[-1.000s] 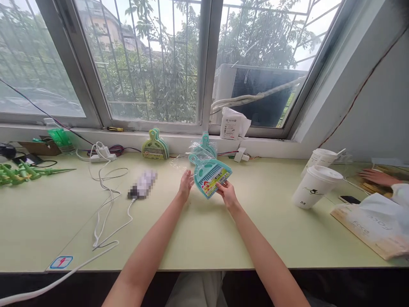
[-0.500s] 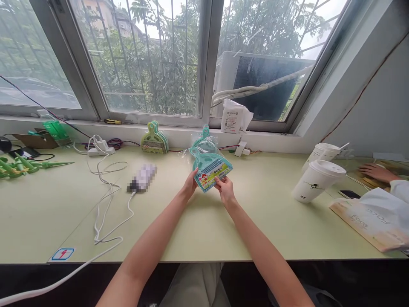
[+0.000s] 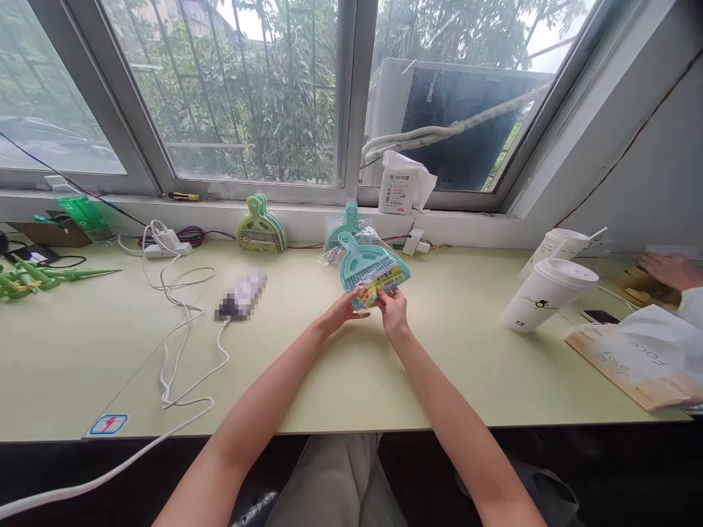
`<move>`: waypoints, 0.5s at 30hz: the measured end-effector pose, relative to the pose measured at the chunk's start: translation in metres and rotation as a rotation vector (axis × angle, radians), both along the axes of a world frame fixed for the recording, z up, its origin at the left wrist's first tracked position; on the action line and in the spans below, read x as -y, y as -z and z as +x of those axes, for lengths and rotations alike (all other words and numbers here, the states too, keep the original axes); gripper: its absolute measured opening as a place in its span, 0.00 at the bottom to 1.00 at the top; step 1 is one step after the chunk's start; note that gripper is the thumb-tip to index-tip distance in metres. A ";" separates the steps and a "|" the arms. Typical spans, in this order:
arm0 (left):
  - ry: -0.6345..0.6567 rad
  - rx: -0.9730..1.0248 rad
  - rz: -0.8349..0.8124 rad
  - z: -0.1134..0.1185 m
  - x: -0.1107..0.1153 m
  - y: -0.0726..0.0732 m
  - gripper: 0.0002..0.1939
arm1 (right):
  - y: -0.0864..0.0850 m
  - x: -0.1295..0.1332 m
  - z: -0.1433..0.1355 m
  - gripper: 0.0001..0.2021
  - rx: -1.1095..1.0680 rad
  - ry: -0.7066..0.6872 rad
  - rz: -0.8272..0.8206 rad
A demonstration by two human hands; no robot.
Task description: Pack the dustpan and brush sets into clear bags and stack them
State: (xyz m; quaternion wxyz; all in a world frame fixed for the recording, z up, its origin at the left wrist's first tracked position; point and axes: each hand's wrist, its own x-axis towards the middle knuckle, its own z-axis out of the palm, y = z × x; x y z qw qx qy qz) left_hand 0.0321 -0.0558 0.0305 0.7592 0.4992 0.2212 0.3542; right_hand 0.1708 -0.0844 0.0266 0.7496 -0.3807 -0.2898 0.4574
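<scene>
Your left hand (image 3: 341, 310) and right hand (image 3: 394, 311) clamped fingers on the dustpan (image 3: 367, 258) near its lower edge, likely for steadiness.

Mid-frame, the left hand (image 3: 339, 312) partly hides the lower corner of a dustpan (image 3: 367, 263), a centre-left object (image 3: 242, 296) is pixelated, and someone's sleeve (image 3: 693, 307) is cropped far right.

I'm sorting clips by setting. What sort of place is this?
Probably a shared workroom or office: a long table runs along a window, a power strip with white cables lies on it, and another person's hand shows at the right.
</scene>
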 end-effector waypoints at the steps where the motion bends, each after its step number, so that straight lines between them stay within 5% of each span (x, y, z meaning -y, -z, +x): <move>1: 0.026 0.006 0.011 0.001 0.001 0.000 0.27 | 0.000 0.000 0.001 0.19 -0.005 0.003 0.003; 13: 0.074 -0.085 0.034 0.009 0.007 0.004 0.31 | -0.005 -0.002 0.007 0.18 0.035 0.044 0.046; 15: -0.029 -0.024 0.044 0.008 0.005 0.000 0.29 | -0.006 -0.002 0.007 0.19 0.019 0.044 0.057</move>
